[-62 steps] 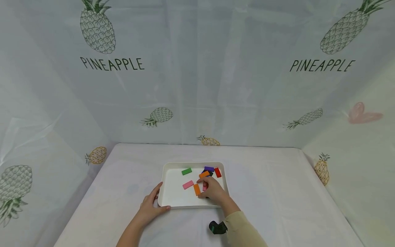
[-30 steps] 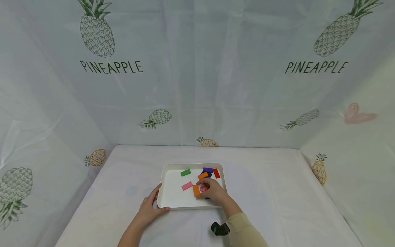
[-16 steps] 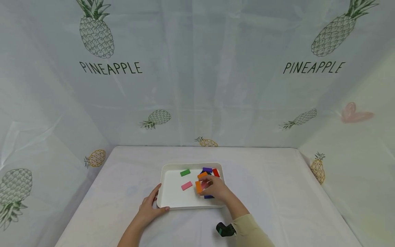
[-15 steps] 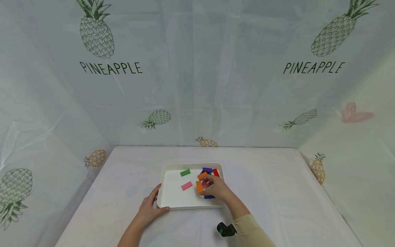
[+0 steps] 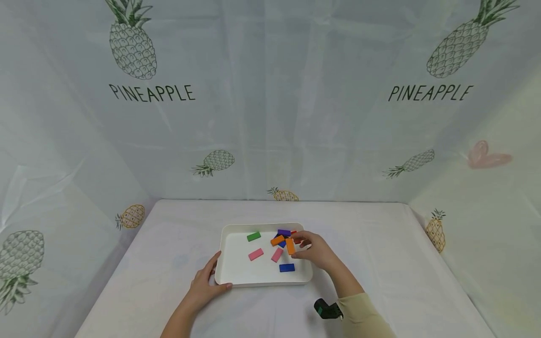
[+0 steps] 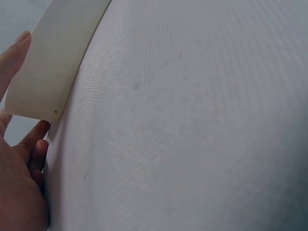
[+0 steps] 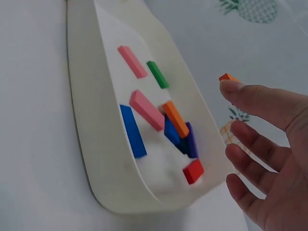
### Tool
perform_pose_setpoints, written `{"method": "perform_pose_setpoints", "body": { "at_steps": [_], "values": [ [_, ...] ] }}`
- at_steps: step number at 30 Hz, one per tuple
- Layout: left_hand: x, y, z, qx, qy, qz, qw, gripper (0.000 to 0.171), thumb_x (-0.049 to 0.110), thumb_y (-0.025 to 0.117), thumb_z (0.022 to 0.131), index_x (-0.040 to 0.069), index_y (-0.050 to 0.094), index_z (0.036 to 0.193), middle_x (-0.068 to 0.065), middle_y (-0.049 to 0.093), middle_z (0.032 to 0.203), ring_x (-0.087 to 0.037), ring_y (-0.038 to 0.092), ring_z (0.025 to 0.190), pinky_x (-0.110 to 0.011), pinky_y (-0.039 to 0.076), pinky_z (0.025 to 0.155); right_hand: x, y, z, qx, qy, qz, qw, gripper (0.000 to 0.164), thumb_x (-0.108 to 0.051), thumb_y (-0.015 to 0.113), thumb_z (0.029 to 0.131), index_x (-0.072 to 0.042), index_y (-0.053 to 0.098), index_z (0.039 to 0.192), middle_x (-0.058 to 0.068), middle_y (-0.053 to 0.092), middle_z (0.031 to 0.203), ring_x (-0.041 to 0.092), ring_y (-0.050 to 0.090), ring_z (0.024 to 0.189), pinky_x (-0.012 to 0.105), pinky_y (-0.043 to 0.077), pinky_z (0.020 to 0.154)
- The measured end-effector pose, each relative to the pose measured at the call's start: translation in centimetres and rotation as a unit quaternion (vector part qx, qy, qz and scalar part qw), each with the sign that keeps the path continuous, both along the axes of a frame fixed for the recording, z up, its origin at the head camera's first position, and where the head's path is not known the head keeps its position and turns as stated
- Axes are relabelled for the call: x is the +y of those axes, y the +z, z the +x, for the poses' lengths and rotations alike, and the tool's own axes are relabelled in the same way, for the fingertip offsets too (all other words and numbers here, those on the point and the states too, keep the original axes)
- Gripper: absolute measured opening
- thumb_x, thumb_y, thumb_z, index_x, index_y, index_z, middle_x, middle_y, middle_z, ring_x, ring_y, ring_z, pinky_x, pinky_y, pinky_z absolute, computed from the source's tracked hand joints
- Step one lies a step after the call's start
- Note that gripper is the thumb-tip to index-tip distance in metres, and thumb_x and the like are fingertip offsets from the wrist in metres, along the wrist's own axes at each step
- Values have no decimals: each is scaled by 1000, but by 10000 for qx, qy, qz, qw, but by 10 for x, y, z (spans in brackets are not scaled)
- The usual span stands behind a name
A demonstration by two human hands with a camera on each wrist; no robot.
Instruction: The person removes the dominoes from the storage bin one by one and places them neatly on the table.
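Note:
The white tray (image 5: 236,281) lies on the table with several small rectangular blocks in it. My left hand (image 5: 202,286) holds its near left corner, the thumb along the front wall and the fingers at the left side; the left wrist view shows this corner of the tray (image 6: 57,62) close up. My right hand (image 5: 318,252) pinches an orange block (image 5: 290,246) between thumb and fingertips over the tray's right part. In the right wrist view only an end of this orange block (image 7: 227,77) shows beyond the thumb, the other fingers being spread apart.
In the tray lie a green block (image 5: 253,236), two pink blocks, one a pink block (image 5: 255,254) at the middle, and a blue block (image 5: 287,267). Another orange block (image 5: 277,241) tops a pile beside a red block (image 7: 193,172). A black device (image 5: 328,310) sits by the right wrist.
My right hand has lifted the orange block from the tray's middle and carried it right, uncovering a pink block and the blue block. My left hand keeps its place.

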State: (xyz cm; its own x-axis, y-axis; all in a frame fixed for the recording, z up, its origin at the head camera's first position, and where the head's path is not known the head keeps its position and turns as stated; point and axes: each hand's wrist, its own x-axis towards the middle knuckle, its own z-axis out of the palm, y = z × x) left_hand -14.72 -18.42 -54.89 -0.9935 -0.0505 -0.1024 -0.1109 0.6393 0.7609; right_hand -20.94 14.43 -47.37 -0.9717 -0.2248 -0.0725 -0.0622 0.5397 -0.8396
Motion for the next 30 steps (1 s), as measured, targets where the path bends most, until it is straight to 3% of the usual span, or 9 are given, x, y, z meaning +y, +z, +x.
{"method": "perform_pose_setpoints", "body": {
  "at_steps": [11, 21, 30],
  "values": [
    [0, 1, 1, 37, -12, -38, 10000, 99, 52, 78, 57, 36, 26, 139, 2, 45, 131, -19, 39, 109, -56, 29, 86, 36, -8, -4, -104, -754, 264, 9967, 47, -21, 80, 66, -20, 62, 109, 0, 59, 101, 19, 51, 88, 33, 49, 70],
    [3, 3, 2, -2, 7, -97, 10000, 99, 50, 79, 58, 33, 26, 140, 0, 45, 131, -20, 39, 109, -56, 30, 85, 66, -25, -3, -190, -976, 146, 9949, 47, -19, 80, 66, -15, 62, 109, 2, 59, 99, 19, 52, 84, 32, 48, 69],
    [3, 3, 2, -6, 35, -98, 9999, 99, 50, 79, 58, 32, 26, 140, -2, 45, 129, -23, 40, 109, -59, 29, 85, 78, -50, -5, -51, -1039, 3, 9946, 46, -18, 80, 65, -18, 64, 108, 0, 60, 97, 18, 52, 86, 33, 46, 73]
  ]
}}
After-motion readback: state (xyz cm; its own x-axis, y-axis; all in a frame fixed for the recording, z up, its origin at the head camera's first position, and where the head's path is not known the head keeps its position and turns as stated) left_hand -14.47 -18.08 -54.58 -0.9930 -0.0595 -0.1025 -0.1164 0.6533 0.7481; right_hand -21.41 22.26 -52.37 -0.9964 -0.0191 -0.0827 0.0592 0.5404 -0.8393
